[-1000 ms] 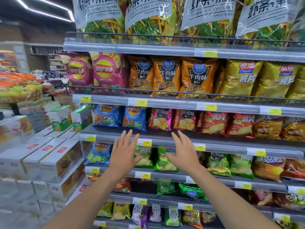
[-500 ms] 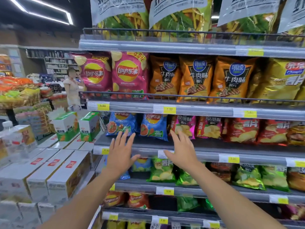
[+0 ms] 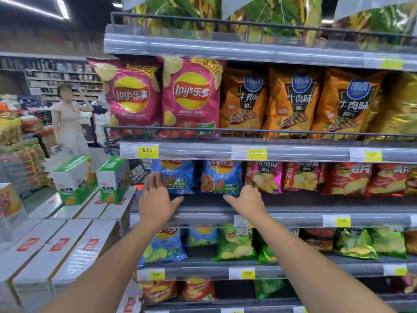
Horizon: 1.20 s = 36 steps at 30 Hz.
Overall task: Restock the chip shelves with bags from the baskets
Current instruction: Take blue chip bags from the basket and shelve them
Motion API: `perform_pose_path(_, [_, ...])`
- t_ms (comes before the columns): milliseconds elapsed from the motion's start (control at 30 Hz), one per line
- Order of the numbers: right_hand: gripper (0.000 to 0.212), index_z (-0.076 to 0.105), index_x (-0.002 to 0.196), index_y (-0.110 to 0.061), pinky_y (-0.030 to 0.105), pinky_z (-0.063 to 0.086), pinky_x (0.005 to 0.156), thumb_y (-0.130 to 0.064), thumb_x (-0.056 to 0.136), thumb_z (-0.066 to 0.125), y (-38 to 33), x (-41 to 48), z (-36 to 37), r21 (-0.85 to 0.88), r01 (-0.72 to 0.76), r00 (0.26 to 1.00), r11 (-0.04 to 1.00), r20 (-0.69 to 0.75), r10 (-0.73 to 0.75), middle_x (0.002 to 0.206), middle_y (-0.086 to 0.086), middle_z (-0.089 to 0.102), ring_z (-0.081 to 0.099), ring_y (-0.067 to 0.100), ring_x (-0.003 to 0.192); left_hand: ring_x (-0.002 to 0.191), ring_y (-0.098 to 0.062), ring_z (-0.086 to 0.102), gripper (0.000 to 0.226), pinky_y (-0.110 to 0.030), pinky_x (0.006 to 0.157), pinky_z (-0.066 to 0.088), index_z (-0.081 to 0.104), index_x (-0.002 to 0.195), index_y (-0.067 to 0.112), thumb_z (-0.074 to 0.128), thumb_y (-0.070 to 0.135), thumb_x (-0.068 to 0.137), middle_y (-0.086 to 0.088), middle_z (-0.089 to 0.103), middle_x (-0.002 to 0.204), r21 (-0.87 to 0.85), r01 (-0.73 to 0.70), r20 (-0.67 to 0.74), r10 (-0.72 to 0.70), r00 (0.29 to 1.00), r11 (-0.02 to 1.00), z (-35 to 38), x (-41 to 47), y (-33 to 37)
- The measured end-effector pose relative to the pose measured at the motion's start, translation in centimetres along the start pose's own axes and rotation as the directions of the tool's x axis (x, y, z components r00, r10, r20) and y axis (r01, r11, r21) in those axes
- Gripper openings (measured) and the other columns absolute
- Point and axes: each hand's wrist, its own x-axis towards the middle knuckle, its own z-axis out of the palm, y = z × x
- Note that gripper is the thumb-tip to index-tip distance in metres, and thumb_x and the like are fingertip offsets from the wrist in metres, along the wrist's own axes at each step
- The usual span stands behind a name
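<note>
Left hand [image 3: 155, 199]: grip slack, fingers straight and spread, tips against the left edge of the left blue bag [image 3: 180, 177]; holds nothing.
Left blue bag, right blue bag [image 3: 222, 178]: small chip packs in glossy blue film, puffed. They stand upright side by side at the left end of the middle shelf [image 3: 304, 201], set back from its front lip.
Right hand [image 3: 247, 198]: grip likewise unclenched, thumb at the right blue bag's lower edge, fingers along its right side.
Step, as judged: squaring or fronting the pair, hands bracketing both.
Next move: calls for a light inward press; the film looks slippery and the bags likely tip easily.
No baskets in view.
</note>
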Motion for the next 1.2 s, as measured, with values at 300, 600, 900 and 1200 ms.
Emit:
perform_pose_path(300, [0.106,0.025,0.153,-0.006,0.036,0.051,0.079,-0.08,0.083,0.057,-1.0,3.2,1.6,0.042,-0.079,0.996,0.996,0.045,0.077,0.127,0.013,0.063,0.062,0.035,0.115,0.159,-0.033,0.009,0.129,-0.042,0.129,0.014,-0.006,0.162,-0.001,0.071,0.067,0.085,-0.018,0.006,0.172,-0.118,0.162,0.11,-0.15,0.983,0.98,0.8,3.3,-0.4])
perform_pose_path(600, [0.114,0.02,0.159,-0.016,0.049,0.044,0.11,-0.062,0.072,0.078,0.2,7.5,3.8,0.242,-0.05,0.998,0.969,0.051,0.038,0.155,0.009,0.044,0.044,0.034,0.141,0.154,-0.037,0.028,0.146,-0.048,0.12,0.035,-0.021,0.162,0.01,0.084,0.063,0.075,-0.016,0.015,0.17,-0.095,0.203,0.136,-0.189,0.973,0.975,2.0,5.4,0.3])
perform_pose_path(900, [0.107,0.021,0.16,-0.015,0.044,0.043,0.112,-0.046,0.079,0.084,0.8,10.2,5.3,0.243,-0.024,0.999,0.97,-0.017,0.03,0.159,0.007,0.041,0.042,0.03,0.144,0.149,-0.036,0.036,0.145,-0.05,0.112,0.043,-0.017,0.163,0.013,0.086,0.063,0.073,-0.014,0.025,0.165,-0.063,0.224,0.094,-0.218,0.972,0.973,3.0,7.0,1.0])
perform_pose_path(1200, [0.093,0.03,0.15,-0.017,0.045,0.048,0.105,-0.045,0.078,0.083,0.6,10.8,5.8,0.25,0.005,1.0,0.968,-0.023,0.001,0.149,0.009,0.049,0.049,0.033,0.137,0.149,-0.038,0.034,0.141,-0.051,0.113,0.042,-0.01,0.163,0.013,0.087,0.061,0.072,-0.016,0.025,0.164,-0.09,0.202,0.073,-0.196,0.978,0.975,3.9,7.7,0.8])
